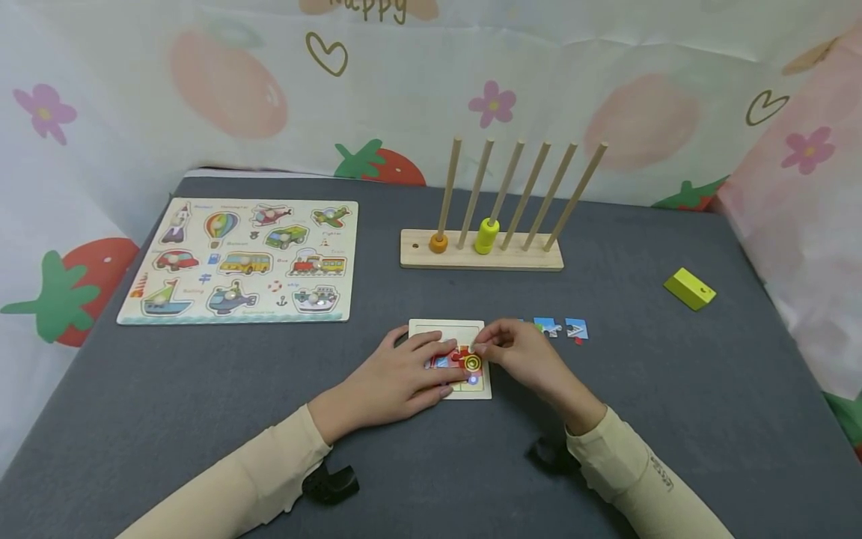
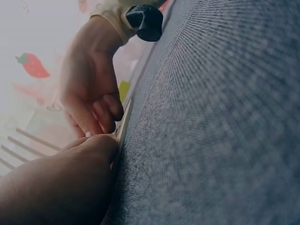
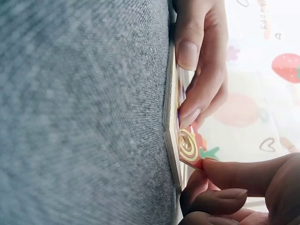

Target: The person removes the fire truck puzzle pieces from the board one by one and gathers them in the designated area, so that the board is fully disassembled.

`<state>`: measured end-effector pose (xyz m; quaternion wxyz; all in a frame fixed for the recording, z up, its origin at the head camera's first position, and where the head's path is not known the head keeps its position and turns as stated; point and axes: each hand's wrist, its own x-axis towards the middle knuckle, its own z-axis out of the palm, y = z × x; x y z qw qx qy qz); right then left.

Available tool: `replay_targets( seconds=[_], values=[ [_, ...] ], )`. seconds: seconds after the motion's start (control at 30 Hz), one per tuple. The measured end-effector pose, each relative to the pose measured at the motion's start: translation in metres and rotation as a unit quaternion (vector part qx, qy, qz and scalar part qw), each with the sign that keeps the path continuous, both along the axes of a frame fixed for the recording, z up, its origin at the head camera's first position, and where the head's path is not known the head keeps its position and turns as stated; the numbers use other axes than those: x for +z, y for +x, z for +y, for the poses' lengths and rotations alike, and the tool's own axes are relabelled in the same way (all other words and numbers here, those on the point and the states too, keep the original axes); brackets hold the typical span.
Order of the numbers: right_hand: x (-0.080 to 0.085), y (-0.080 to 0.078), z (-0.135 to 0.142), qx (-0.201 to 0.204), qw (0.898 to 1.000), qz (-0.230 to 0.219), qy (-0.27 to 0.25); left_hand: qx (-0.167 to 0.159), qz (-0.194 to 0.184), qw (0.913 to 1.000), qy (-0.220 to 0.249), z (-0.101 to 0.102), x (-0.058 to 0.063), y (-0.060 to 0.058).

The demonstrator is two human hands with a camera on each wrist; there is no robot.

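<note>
A small pale wooden puzzle board [image 1: 431,325] lies on the dark cloth in front of the person. Across it rests the left hand [image 1: 404,378], its fingers spread and fairly straight over the pieces in the tray. At the board's right side, the right hand [image 1: 528,359] pinches a red puzzle piece [image 3: 189,145] with a yellow spiral between thumb and finger. In the right wrist view that piece stands tilted, its edge raised off the board. Part of the picture in the board is hidden under the left fingers.
Blue puzzle pieces [image 1: 576,329] lie beyond the right hand. A peg stand [image 1: 481,260] with upright sticks is behind the board. To the left lies a vehicle peg puzzle [image 1: 283,299]; at the right, a yellow-green block [image 1: 690,289].
</note>
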<state>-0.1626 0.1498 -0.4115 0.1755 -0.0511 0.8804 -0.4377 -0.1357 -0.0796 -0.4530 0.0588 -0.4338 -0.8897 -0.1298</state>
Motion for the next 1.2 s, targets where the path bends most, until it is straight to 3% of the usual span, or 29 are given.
replay_targets(
  seconds=[0.5,0.77,0.97,1.2],
  values=[
    [0.000,-0.001,-0.002,-0.021,0.999,-0.014,-0.026,-0.002,0.001,1.0000,-0.002,-0.002,0.003,0.000],
    [0.006,-0.003,0.001,-0.006,1.000,0.012,-0.009,0.001,0.002,0.9999,-0.014,-0.001,0.000,0.001],
    [0.026,-0.007,0.036,0.034,0.998,0.041,0.037,0.003,-0.011,0.9999,-0.007,-0.001,-0.003,0.000],
    [0.034,-0.001,0.098,0.054,0.996,0.017,0.064,0.003,-0.023,0.9997,0.013,-0.002,-0.002,0.000]
  ],
)
